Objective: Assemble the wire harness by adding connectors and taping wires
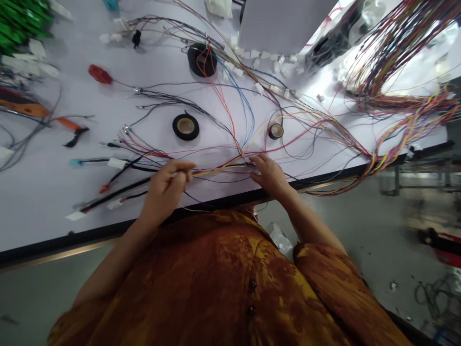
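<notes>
A wire harness of red, yellow and black wires runs along the table's front edge between my hands. My left hand is closed round the bundle, thumb and index finger pinched together. At the junction where orange, blue and yellow wires branch off, my right hand has its fingertips closed on the wires. Black sleeved branches with white, orange and light blue connectors stick out left of my left hand. A roll of black tape lies flat beyond my hands, and a smaller tape roll sits past my right hand.
Another black roll lies farther back with orange wires across it. Thick bundles of coloured wires fill the right side. Orange-handled pliers and green parts are at the left. White connectors lie scattered by a grey box.
</notes>
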{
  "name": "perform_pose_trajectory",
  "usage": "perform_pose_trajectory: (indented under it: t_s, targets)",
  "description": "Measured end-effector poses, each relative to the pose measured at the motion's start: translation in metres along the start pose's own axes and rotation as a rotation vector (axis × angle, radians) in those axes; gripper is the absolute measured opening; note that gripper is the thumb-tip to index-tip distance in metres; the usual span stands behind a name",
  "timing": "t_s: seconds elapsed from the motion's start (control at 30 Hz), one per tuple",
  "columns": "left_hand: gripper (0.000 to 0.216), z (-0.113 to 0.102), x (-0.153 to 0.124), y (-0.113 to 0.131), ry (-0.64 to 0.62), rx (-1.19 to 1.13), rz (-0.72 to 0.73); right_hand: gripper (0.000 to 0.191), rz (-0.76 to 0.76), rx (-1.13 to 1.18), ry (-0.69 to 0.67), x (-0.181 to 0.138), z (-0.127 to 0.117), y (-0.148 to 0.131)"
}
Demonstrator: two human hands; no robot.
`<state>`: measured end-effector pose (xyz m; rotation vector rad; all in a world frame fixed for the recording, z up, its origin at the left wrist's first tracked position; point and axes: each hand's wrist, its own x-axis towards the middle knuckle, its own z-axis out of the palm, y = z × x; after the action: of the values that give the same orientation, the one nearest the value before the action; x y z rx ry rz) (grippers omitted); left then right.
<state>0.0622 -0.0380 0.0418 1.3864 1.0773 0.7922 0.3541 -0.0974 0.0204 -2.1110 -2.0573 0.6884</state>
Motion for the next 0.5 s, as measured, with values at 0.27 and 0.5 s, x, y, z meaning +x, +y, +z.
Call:
perform_pose_trajectory:
  t_s: [0.27,0.5]
  targets:
    - [0.033,0.072,0.067,-0.013,-0.396,0.639,0.120,0.018,0.034,0.118,0.082,0.008,0.008,0.001]
    - [0.020,0.084,0.084,-0.018,-0.464,0.685,0.110,0.013,-0.026,0.223,0.201,0.007,0.006,0.003]
